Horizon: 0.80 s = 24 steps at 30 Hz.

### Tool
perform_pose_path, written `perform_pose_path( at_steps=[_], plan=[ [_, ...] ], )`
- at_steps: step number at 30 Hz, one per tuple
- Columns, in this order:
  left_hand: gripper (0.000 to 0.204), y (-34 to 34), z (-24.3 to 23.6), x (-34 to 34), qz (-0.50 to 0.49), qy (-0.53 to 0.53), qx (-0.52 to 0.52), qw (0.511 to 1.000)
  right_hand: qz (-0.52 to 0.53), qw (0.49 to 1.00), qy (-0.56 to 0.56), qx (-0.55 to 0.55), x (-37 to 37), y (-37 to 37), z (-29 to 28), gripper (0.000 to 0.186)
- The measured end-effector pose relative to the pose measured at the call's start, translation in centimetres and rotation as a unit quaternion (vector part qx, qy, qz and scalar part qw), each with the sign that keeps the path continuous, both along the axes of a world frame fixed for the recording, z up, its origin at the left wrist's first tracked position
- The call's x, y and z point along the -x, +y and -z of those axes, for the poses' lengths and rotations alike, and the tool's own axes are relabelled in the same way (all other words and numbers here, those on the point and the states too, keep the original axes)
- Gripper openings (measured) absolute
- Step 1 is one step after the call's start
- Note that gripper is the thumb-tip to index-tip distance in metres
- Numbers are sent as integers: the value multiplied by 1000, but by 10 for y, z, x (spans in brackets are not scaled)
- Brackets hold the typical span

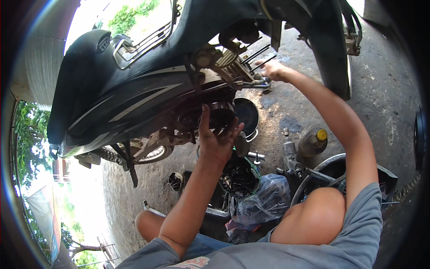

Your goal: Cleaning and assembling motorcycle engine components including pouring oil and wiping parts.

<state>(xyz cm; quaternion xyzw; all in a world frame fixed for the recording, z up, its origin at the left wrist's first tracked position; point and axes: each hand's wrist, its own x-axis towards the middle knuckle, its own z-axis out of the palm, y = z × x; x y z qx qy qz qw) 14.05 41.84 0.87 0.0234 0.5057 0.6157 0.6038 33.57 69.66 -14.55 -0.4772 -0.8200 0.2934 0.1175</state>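
Note:
A dark motorbike (156, 85) stands in front of me with its engine exposed. My left hand (217, 145) is raised at the round engine part (219, 112) on its near side, thumb and fingers spread; whether the fingertips touch it is unclear. My right hand (274, 71) reaches to the far right of the engine, by the long thin studs (260, 56) that stick out past the finned cylinder (228, 60). Its fingers look stretched out, partly hidden behind the studs, and I see nothing held in them.
Below the engine lies a round black pan (246, 116). Near my knees are a tub of dark parts (239, 177), a clear plastic bag (264, 199) and an air tool (291, 154). A dark bottle with a yellow cap (313, 141) stands beside a large bin (309, 179) of parts.

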Motion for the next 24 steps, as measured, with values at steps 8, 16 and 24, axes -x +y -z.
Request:
perform_pose_path(
  at_steps=[8, 16, 24],
  plan=[
    [97, 0, -2, -3, 6, -5, -9, 1000, -40, 948, 268, 169, 4, 24, 27, 48],
    [90, -1, 5, 3, 22, -72, -47, 996, -21, 979, 198, -43, 3, 8, 13, 41],
    [95, -1, 6, 5, -3, -95, -28, 995, 151, 925, 331, 109, -30, -17, -39, 25]
  ],
)
